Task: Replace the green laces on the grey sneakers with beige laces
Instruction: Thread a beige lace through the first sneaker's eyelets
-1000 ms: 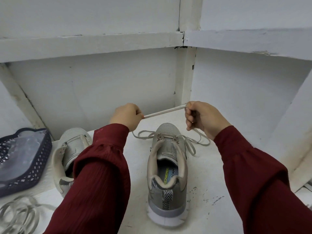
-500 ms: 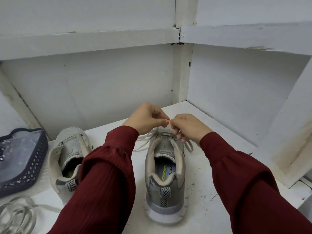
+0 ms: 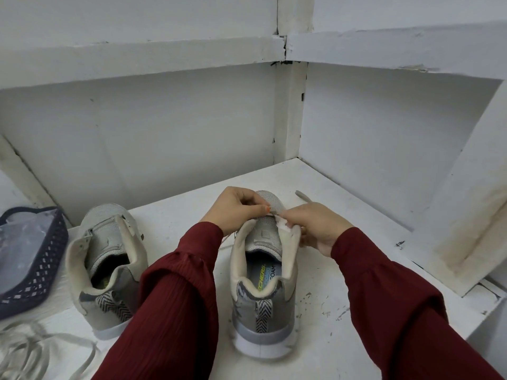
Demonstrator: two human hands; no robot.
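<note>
Head view: two grey sneakers are seen heel-first on a white counter, with both hands raised over the right-hand one.
Left hand (image 3: pixel 236 208): the grip is pinched shut on a short stretch of beige lace (image 3: pixel 274 213) just above the shoe's tongue.
Right hand (image 3: pixel 315 229): its grip is closed on the same lace, fingertips almost touching those of the left hand.
Sneaker being laced (image 3: pixel 262 272): it is placed directly under the two grips; lace is seen only low at the front, the upper eyelets appear unthreaded, and one loose lace end (image 3: pixel 303 196) is laid on the counter just beyond the right hand.
Second sneaker (image 3: pixel 108 267): it is set well to the left of the left hand, and no lace is visible in it.
Loose laces (image 3: pixel 24 349): a pale tangle is left near the counter edge, below a dark basket (image 3: pixel 38 270); its colour cannot be told apart with confidence.
Progress: lacing is judged to be at an early stage; most of this shoe and the whole second shoe remain.
</note>
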